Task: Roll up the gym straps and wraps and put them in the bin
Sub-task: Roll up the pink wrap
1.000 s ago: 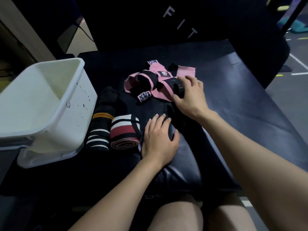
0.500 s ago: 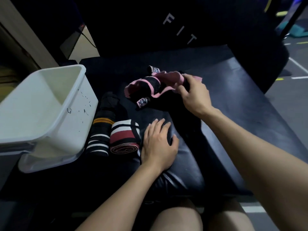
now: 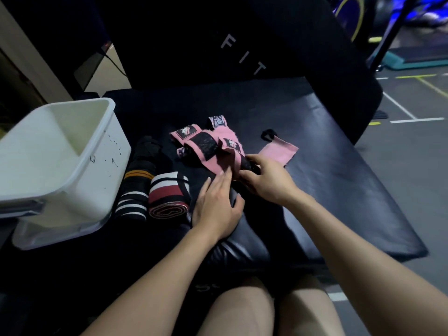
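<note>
Well, hands: right hand (image 3: 266, 178) pinches the pink wraps (image 3: 213, 146) at frame centre; left hand (image 3: 218, 202) lies flat, fingers loose.
Bin: white bin (image 3: 80, 180), left of frame (looks empty).
Risk: tangled Velcro patches could snag, spoiling the roll.

Single view only, head-worn wide-angle camera, looking forward and down over wearer's bare thighs and forearms. Close range: black padded bench (image 3: 327, 170) fills centre, white bin (image 3: 72, 170) at left edge, both hands mid-frame. Upright pad with "FIT" lettering (image 3: 242, 57) straight ahead. Gym floor at right edge, edges bowed by lens.
</note>
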